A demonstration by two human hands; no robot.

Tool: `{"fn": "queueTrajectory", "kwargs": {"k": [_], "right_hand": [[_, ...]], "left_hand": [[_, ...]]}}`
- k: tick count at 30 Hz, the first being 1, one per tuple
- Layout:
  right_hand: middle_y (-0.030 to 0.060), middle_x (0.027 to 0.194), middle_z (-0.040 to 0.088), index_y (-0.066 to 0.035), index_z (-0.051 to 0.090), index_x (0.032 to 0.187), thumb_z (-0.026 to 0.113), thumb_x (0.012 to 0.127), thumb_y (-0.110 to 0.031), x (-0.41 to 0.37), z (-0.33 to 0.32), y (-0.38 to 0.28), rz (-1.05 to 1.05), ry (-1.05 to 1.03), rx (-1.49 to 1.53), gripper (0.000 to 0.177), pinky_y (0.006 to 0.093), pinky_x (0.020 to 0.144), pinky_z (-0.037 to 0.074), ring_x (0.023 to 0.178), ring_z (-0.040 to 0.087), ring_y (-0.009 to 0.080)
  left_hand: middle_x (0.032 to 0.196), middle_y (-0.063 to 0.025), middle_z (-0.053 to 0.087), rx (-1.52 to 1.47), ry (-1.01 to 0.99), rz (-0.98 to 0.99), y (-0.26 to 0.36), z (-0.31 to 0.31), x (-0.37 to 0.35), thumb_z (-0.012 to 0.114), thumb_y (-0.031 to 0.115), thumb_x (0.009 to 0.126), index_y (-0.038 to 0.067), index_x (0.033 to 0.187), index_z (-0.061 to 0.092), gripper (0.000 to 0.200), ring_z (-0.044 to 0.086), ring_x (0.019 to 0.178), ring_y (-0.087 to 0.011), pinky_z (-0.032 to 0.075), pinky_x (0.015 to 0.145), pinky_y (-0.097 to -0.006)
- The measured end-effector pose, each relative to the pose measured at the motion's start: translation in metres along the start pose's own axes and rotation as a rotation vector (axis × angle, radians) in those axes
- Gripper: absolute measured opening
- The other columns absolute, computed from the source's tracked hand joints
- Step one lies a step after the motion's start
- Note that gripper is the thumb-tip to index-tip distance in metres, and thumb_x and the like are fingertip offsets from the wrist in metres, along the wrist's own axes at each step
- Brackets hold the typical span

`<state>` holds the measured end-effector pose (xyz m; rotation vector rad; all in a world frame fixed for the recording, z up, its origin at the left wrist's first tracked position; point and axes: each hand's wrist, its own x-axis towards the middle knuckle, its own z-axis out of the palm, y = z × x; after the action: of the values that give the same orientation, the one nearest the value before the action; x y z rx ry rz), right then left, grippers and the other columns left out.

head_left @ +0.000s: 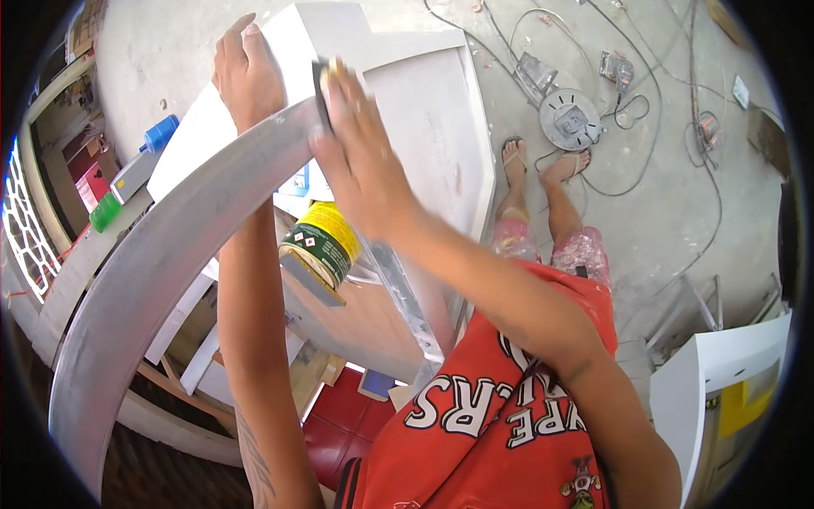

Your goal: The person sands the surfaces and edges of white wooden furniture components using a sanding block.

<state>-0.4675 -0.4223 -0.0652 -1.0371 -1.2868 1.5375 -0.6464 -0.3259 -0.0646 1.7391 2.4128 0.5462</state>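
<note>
A long curved grey strip [161,229] with a smooth, dull surface arcs from the lower left up to the white panelled piece [424,110]. My right hand [360,153] presses a thin, dark-edged sanding block [321,85] against the strip's upper end; its fingers are slightly blurred. Behind the strip, my left hand [248,78] lies on the white piece with its fingers extended and slightly bent. Below my right hand, a yellow and green tin [322,242] stands tilted in view beside a putty-coloured flat board [312,278].
A round cable reel [570,119] and a power tool [616,69] lie on the concrete floor among loose cables. A blue-capped bottle [159,134] and a green bottle [105,212] are at left. Another white piece [721,365] stands at lower right.
</note>
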Motion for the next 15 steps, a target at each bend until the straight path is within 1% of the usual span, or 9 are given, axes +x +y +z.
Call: {"fn": "queueTrajectory", "kwargs": {"k": [2,3,5,6,8,10,12,13,15], "right_hand": [[0.0276,0.166,0.025,0.006,0.026,0.159,0.041,0.11,-0.03,-0.052,-0.013,-0.017,-0.005,-0.118,-0.048,0.062,0.0554,0.125,0.019,0.154,0.022,0.0453],[0.0276,0.166,0.025,0.006,0.026,0.159,0.041,0.11,-0.03,-0.076,-0.021,-0.019,0.001,-0.115,-0.049,0.062,0.0554,0.125,0.019,0.154,0.022,0.0453],[0.0272,0.167,0.023,0.004,0.021,0.161,0.042,0.11,-0.028,-0.109,-0.039,-0.013,0.177,-0.195,0.047,0.063,0.0517,0.126,0.02,0.155,0.022,0.0443],[0.0272,0.167,0.023,0.004,0.021,0.161,0.042,0.11,-0.028,-0.109,-0.045,-0.015,0.183,-0.193,0.052,0.063,0.0517,0.126,0.02,0.155,0.022,0.0443],[0.027,0.167,0.023,0.003,0.019,0.162,0.043,0.11,-0.029,-0.098,-0.055,-0.023,0.276,-0.065,0.134,0.065,0.0483,0.126,0.022,0.155,0.023,0.0437],[0.0275,0.167,0.022,0.002,0.018,0.163,0.043,0.11,-0.03,-0.087,-0.049,-0.02,0.245,-0.052,0.101,0.066,0.0474,0.125,0.023,0.154,0.025,0.044],[0.0291,0.167,0.021,0.005,0.018,0.161,0.043,0.111,-0.031,-0.079,-0.038,-0.016,0.246,-0.087,0.089,0.067,0.0512,0.125,0.022,0.154,0.023,0.046],[0.0291,0.167,0.021,0.005,0.018,0.161,0.043,0.111,-0.031,-0.072,-0.03,-0.013,0.246,-0.085,0.091,0.067,0.0512,0.125,0.022,0.154,0.023,0.046],[0.0309,0.166,0.02,0.009,0.017,0.16,0.042,0.111,-0.032,-0.053,-0.011,-0.005,0.008,-0.104,-0.038,0.069,0.0561,0.125,0.019,0.154,0.019,0.0481]], "left_hand": [[0.136,-0.0181,0.061,0.002,0.024,0.02,-0.007,0.003,0.001,0.037,0.034,0.107,0.008,0.132,0.065,0.045,0.052,0.129,-0.0363,0.03,0.115,-0.0459],[0.136,-0.0181,0.061,0.0,0.018,0.02,-0.005,0.003,0.0,0.037,0.034,0.107,0.008,0.132,0.065,0.045,0.052,0.129,-0.0363,0.03,0.115,-0.0459],[0.136,-0.0176,0.061,0.018,0.017,0.003,-0.002,0.001,-0.002,0.037,0.035,0.108,0.008,0.132,0.065,0.046,0.052,0.128,-0.0357,0.031,0.115,-0.0462],[0.136,-0.0176,0.061,0.022,0.01,0.003,-0.003,0.001,-0.003,0.037,0.035,0.108,0.008,0.132,0.065,0.046,0.052,0.128,-0.0357,0.031,0.115,-0.0462],[0.135,-0.0173,0.061,-0.003,0.017,-0.009,-0.002,0.001,-0.003,0.038,0.035,0.107,0.008,0.132,0.065,0.046,0.052,0.127,-0.0353,0.031,0.115,-0.0463],[0.135,-0.0173,0.061,-0.01,0.013,-0.016,0.0,0.001,-0.003,0.038,0.035,0.107,0.008,0.132,0.065,0.046,0.052,0.127,-0.0352,0.031,0.115,-0.0463],[0.135,-0.0172,0.061,-0.014,0.011,-0.024,-0.002,0.002,-0.003,0.038,0.036,0.107,0.007,0.132,0.065,0.046,0.052,0.127,-0.0351,0.031,0.115,-0.0463],[0.135,-0.0173,0.061,-0.021,0.009,-0.018,-0.004,0.002,-0.002,0.038,0.036,0.107,0.007,0.132,0.065,0.046,0.052,0.128,-0.0352,0.031,0.115,-0.0462],[0.135,-0.0174,0.061,-0.026,0.009,-0.013,-0.007,0.003,0.0,0.039,0.036,0.107,0.007,0.132,0.065,0.046,0.052,0.128,-0.0352,0.031,0.115,-0.046]]}}
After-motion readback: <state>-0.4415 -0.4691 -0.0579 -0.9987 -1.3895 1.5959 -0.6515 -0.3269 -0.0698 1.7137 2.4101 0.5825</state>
